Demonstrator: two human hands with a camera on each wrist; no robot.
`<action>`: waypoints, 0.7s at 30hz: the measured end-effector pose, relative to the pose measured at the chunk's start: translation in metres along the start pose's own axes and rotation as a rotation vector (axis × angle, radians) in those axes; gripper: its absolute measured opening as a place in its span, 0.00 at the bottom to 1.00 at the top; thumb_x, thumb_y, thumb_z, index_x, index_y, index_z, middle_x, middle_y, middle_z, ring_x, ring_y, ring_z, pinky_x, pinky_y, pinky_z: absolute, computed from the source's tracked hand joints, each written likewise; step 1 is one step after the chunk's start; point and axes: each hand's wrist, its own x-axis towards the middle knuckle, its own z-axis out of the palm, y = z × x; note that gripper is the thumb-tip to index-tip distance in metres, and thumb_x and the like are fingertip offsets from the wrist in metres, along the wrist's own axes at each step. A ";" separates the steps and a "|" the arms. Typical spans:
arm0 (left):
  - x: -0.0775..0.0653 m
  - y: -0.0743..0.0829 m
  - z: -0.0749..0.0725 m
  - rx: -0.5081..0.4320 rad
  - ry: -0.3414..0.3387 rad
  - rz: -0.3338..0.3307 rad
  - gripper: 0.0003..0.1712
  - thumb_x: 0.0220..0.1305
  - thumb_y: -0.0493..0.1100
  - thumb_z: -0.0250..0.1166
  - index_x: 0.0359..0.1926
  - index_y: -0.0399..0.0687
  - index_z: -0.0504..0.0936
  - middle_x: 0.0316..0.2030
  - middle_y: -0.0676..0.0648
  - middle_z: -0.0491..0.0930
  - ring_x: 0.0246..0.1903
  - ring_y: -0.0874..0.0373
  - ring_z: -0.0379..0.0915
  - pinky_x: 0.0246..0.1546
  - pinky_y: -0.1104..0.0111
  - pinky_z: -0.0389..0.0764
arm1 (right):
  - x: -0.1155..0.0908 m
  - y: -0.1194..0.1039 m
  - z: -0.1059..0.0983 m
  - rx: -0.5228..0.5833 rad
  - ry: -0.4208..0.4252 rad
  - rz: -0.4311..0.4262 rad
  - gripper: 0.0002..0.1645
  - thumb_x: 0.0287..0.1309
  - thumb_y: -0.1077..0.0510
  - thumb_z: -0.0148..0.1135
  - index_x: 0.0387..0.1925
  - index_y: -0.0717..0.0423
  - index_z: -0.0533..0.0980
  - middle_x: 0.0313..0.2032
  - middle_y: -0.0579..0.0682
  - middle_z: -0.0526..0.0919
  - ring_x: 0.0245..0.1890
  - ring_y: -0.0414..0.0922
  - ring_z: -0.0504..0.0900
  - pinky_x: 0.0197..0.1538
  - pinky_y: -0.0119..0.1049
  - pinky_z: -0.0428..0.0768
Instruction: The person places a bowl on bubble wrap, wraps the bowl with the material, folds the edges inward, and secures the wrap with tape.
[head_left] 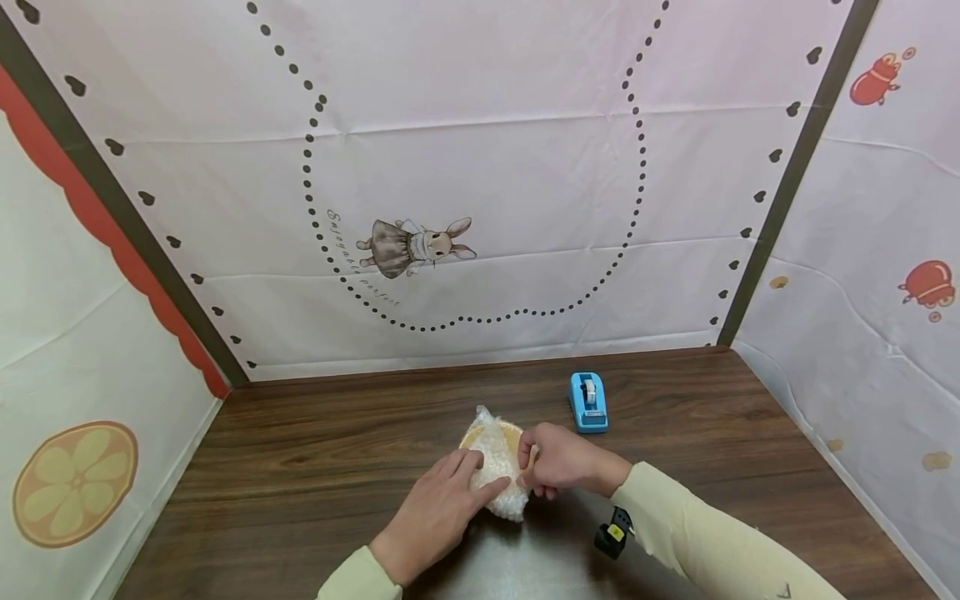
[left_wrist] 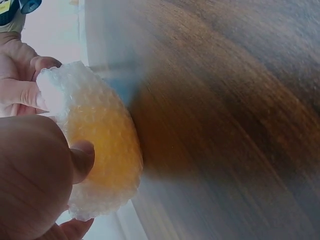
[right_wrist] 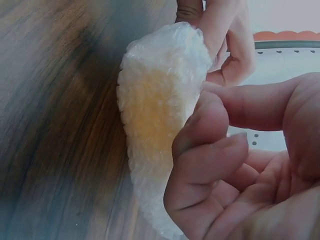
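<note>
A yellow-orange round thing (head_left: 513,432) lies on the table, partly covered by clear bubble wrap (head_left: 492,446). In the left wrist view its colour shows through the wrap (left_wrist: 107,145). My left hand (head_left: 438,508) holds the near left part of the bundle, with the thumb pressed on the wrap and the fingers spread around it. On the right side, my right hand (head_left: 566,458) pinches the wrap's edge between thumb and forefinger, its other fingers curled in. The hands partly cover the bundle in the head view.
A blue tape dispenser (head_left: 588,403) with a roll of tape stands behind the right hand. The dark wooden table (head_left: 322,433) ends at a printed cloth wall (head_left: 525,183), with further cloth walls at both sides. A black device (head_left: 612,535) hangs at the right wrist.
</note>
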 end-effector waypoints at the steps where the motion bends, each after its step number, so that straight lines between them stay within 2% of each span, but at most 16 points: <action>1: 0.000 0.000 0.000 0.003 -0.006 0.000 0.34 0.59 0.35 0.72 0.64 0.67 0.81 0.51 0.45 0.77 0.53 0.53 0.74 0.56 0.62 0.82 | 0.000 0.001 0.000 0.012 -0.005 -0.004 0.07 0.62 0.65 0.70 0.35 0.58 0.78 0.19 0.49 0.81 0.16 0.41 0.76 0.21 0.32 0.76; 6: 0.000 0.000 0.000 0.007 -0.006 0.002 0.34 0.59 0.35 0.73 0.64 0.68 0.81 0.51 0.46 0.76 0.52 0.53 0.73 0.55 0.62 0.82 | -0.002 0.006 -0.003 0.057 -0.036 -0.011 0.09 0.61 0.69 0.67 0.41 0.58 0.76 0.22 0.51 0.83 0.17 0.42 0.78 0.21 0.32 0.75; 11: 0.000 0.000 0.000 0.009 0.041 0.017 0.32 0.58 0.35 0.72 0.61 0.67 0.83 0.49 0.46 0.76 0.50 0.54 0.73 0.53 0.63 0.82 | -0.004 0.011 -0.003 0.044 -0.058 -0.033 0.14 0.58 0.71 0.65 0.43 0.58 0.74 0.22 0.51 0.84 0.17 0.43 0.78 0.21 0.31 0.75; 15: 0.001 0.000 0.001 0.015 0.072 0.026 0.31 0.56 0.36 0.73 0.59 0.68 0.84 0.48 0.46 0.76 0.49 0.54 0.74 0.52 0.63 0.82 | -0.005 0.015 0.001 -0.053 -0.047 -0.104 0.15 0.59 0.72 0.65 0.44 0.57 0.74 0.22 0.49 0.85 0.18 0.41 0.80 0.21 0.31 0.76; 19: 0.001 -0.001 0.001 0.023 0.066 0.026 0.31 0.56 0.37 0.73 0.59 0.68 0.84 0.48 0.47 0.76 0.50 0.54 0.73 0.53 0.63 0.82 | -0.004 0.021 0.004 -0.153 -0.013 -0.174 0.13 0.62 0.71 0.66 0.43 0.55 0.75 0.21 0.47 0.85 0.18 0.40 0.81 0.23 0.33 0.79; 21: 0.002 -0.001 0.001 0.028 0.058 0.028 0.31 0.57 0.37 0.72 0.60 0.68 0.84 0.49 0.46 0.76 0.50 0.54 0.73 0.53 0.63 0.82 | -0.003 0.025 0.004 -0.238 -0.001 -0.236 0.10 0.63 0.69 0.67 0.41 0.54 0.77 0.21 0.45 0.85 0.18 0.36 0.80 0.24 0.31 0.80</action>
